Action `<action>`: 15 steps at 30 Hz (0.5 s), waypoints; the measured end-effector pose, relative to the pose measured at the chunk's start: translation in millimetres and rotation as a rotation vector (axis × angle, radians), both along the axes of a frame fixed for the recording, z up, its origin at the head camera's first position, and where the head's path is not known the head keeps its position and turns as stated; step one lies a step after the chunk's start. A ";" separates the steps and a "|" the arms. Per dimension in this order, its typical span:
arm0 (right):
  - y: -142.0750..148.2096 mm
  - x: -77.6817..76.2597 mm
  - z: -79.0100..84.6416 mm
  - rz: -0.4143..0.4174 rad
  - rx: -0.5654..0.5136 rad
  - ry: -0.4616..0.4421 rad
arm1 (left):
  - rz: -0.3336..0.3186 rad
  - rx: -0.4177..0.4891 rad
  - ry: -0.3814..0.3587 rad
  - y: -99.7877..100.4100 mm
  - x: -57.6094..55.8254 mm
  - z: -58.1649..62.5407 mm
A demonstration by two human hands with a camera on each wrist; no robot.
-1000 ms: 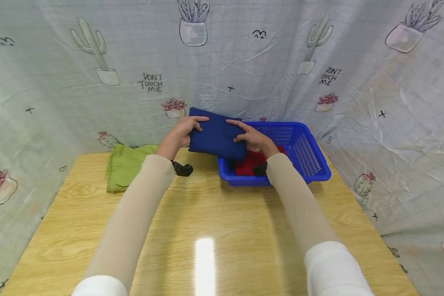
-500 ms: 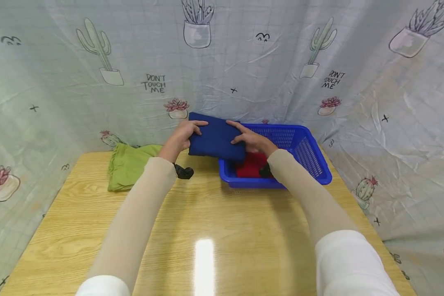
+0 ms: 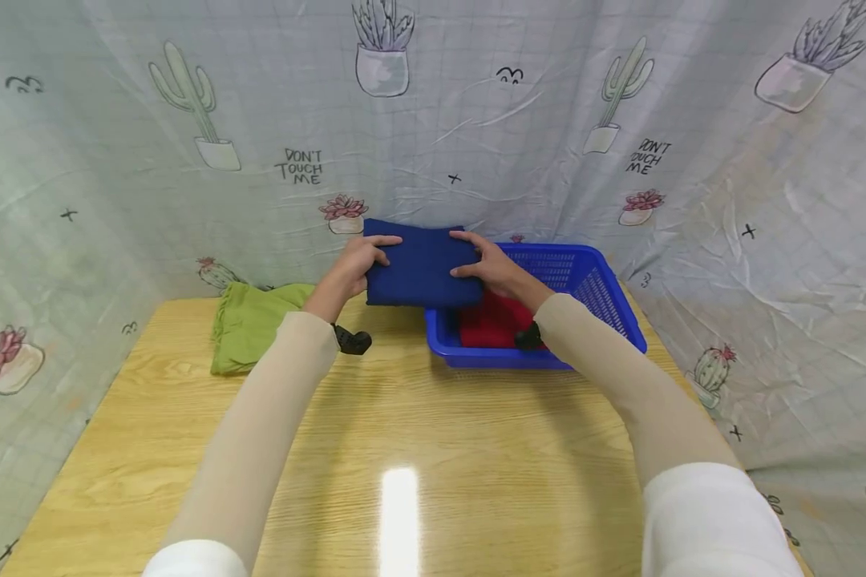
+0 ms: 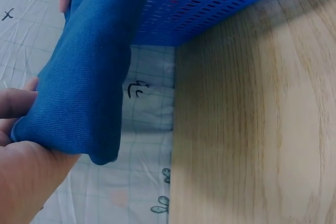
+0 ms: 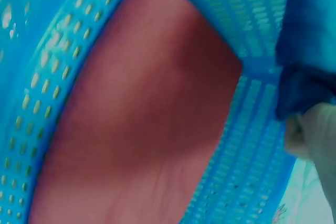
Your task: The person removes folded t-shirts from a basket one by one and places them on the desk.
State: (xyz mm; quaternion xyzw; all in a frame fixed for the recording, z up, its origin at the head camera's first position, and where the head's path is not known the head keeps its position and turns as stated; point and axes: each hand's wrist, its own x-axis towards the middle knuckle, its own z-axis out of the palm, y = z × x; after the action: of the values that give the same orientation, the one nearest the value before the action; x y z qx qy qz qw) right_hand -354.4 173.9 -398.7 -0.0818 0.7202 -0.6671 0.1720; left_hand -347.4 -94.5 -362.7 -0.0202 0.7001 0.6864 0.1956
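A folded dark blue cloth (image 3: 422, 268) is held up by both hands at the back of the table, its right part over the left end of the blue basket (image 3: 508, 358). My left hand (image 3: 350, 271) grips the cloth's left end, with the thumb and fingers on either side of it in the left wrist view. My right hand (image 3: 492, 268) grips the right end. Under the right hand, a red cloth (image 3: 485, 327) lies inside the basket; the right wrist view shows this red cloth (image 5: 142, 114) spread flat across the bottom.
A folded green cloth (image 3: 251, 327) lies at the table's back left, partly behind my left forearm. The wooden table (image 3: 404, 417) meets a patterned curtain (image 3: 433, 120) at the back and sides. The basket stands near the back right edge.
The blue cloth has turned slightly, its top edge now closer to level. My right forearm has swung a little to the right. Both hands keep their hold.
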 end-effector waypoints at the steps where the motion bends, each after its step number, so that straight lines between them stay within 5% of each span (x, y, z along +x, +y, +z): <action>1: -1.1 1.7 0.8 -0.010 0.019 0.004 | -0.003 0.004 0.009 -0.8 -0.6 -2.1; 8: -4.0 11.7 6.3 -0.032 0.138 -0.055 | -0.051 -0.002 0.109 -3.1 0.3 -10.2; 15: -3.6 14.7 11.8 0.014 0.096 -0.147 | -0.088 -0.008 0.138 -5.9 3.6 -11.5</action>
State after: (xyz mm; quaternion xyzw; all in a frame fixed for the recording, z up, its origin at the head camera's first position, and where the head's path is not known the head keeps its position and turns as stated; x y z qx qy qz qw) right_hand -339.7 170.3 -386.9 -0.0295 0.7360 -0.6350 0.2329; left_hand -343.8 -100.4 -374.3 0.0573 0.7148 0.6741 0.1769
